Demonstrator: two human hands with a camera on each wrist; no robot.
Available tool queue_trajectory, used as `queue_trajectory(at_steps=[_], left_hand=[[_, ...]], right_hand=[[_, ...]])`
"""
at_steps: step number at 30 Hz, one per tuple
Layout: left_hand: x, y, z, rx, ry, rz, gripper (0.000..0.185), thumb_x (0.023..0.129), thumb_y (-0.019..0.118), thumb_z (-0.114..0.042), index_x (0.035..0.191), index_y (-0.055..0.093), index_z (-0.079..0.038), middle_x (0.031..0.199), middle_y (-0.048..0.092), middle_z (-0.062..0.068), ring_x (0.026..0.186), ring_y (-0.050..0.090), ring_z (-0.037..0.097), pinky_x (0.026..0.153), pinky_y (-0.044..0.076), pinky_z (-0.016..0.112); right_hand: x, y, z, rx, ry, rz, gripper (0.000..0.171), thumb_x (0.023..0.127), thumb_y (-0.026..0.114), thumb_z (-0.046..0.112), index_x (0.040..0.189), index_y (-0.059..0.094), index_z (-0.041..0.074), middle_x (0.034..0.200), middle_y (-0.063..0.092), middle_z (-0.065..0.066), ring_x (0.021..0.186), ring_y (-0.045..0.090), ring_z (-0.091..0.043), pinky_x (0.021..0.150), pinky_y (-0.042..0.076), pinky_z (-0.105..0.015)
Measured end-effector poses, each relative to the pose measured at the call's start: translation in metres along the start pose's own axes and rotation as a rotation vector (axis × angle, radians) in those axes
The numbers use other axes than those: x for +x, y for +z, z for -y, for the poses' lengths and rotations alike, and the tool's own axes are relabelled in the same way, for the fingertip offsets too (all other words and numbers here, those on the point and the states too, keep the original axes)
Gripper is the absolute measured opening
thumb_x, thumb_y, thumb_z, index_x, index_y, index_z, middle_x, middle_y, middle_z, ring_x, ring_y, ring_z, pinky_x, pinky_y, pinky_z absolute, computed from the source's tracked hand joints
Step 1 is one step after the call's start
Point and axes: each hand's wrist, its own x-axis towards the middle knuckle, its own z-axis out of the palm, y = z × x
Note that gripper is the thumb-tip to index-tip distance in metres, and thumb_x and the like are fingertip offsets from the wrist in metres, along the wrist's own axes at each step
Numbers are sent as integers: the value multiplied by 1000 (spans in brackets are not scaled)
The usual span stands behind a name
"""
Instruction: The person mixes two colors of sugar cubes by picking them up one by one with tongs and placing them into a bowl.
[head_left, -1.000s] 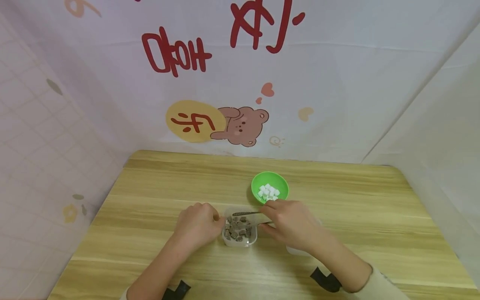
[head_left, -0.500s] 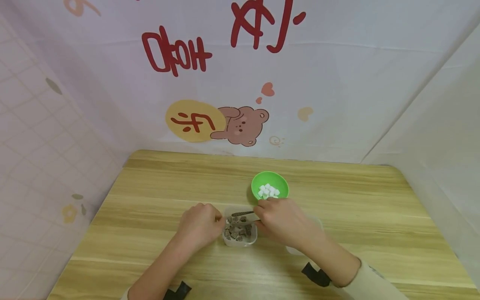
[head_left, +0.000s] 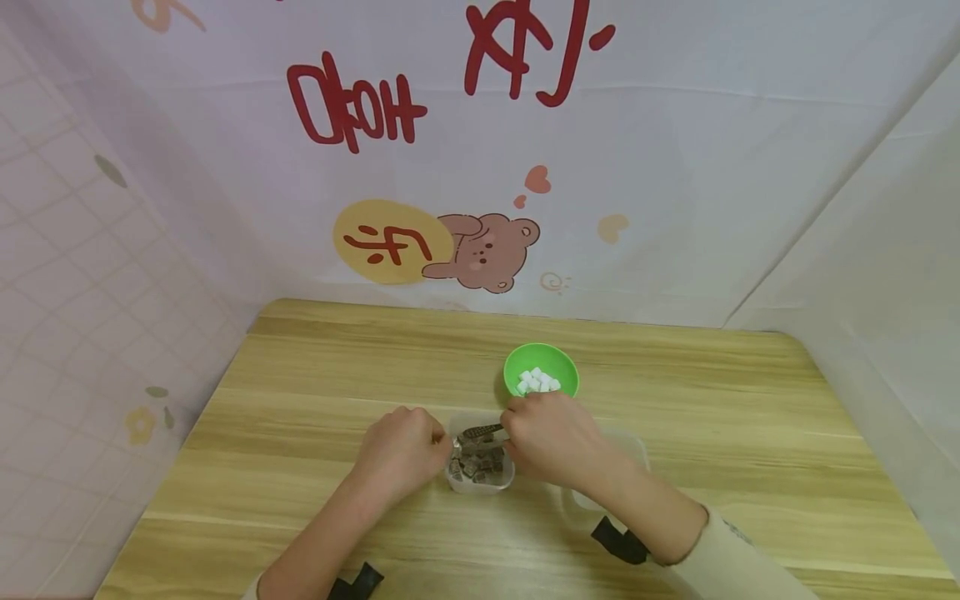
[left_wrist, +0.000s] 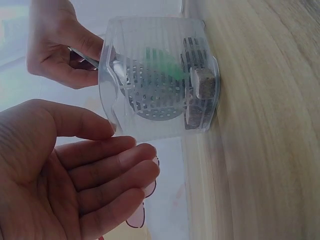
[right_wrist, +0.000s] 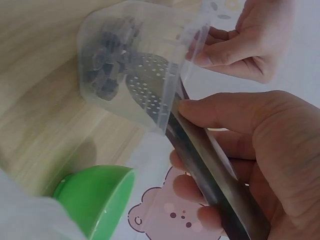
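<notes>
At the near middle of the table stands a clear plastic container (head_left: 477, 486) with several grey-brown cubes (left_wrist: 204, 83) in it. My left hand (head_left: 401, 447) pinches its left rim between thumb and forefinger, the other fingers reaching out beside it. From the right, my right hand (head_left: 557, 437) grips metal tongs (right_wrist: 212, 182), fingers and thumb wrapped along the arms. The perforated heads (right_wrist: 147, 82) of the tongs are inside the container, down by the cubes. Whether they hold a cube, I cannot tell.
Just behind the right hand sits a green bowl (head_left: 560, 360) holding several white cubes (head_left: 537, 382). A clear plastic tray or lid (head_left: 636, 450) lies partly under the right forearm. Black pieces (head_left: 357, 581) show by both wrists. A printed cloth (head_left: 637, 167) hangs behind the table.
My right hand has shifted left toward the container, and the tongs have gone farther in and turned so a perforated head shows broadly. My left hand stays at the rim.
</notes>
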Motion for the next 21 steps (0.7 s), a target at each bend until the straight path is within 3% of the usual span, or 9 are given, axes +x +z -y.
queue_trajectory(at_steps=[12,21], left_hand=[[-1,1,-2,-2,2,-9,49,90,68,-12,47,48,-20,43,31,-14,45,34,8,47,31,30],[-2,1,-3,-32,-7,-5,51,91,68,-9,47,45,-19,43,29,-13,44,29,6,46,29,27]], right_hand=[[2,-1,-5,21,-24,47,32,75,82,24,62,53,18,63,49,7,51,42,-9,44,40,-28],[-8,-2,-11,174,27,-3,36,73,79,13,63,45,20,63,41,11,54,30,-6,46,29,-22]])
